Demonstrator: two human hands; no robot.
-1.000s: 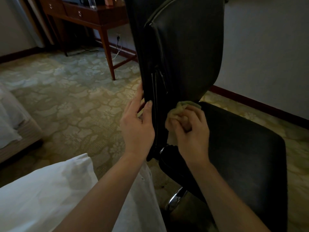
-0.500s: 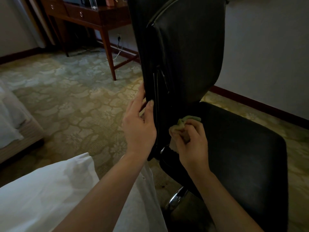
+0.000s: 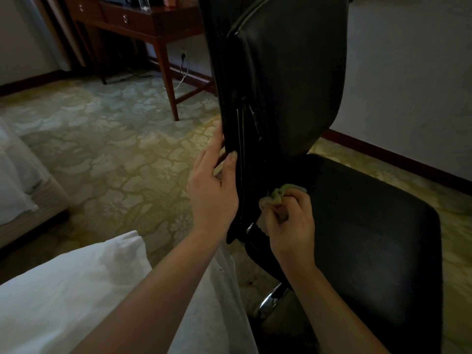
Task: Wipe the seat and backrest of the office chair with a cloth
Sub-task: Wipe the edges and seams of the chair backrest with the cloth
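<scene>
A black office chair stands in front of me, its tall backrest (image 3: 286, 80) upright and seen from the side, its seat (image 3: 370, 226) stretching to the right. My left hand (image 3: 212, 192) grips the near edge of the backrest, thumb on the front face and fingers behind. My right hand (image 3: 291, 223) is closed on a bunched yellow-green cloth (image 3: 277, 194), pressed low where the backrest meets the seat. Most of the cloth is hidden in my fist.
A wooden desk (image 3: 143, 21) with drawers stands at the back left, with a cable (image 3: 178, 80) on the patterned carpet (image 3: 115, 154) under it. A bed edge (image 3: 23, 190) is at far left. The chair's chrome base (image 3: 270, 300) shows below the seat. A wall (image 3: 413, 80) runs behind the chair.
My right hand has slid the cloth down the front of the backrest toward the seat. My left hand has kept its grip on the backrest's edge.
</scene>
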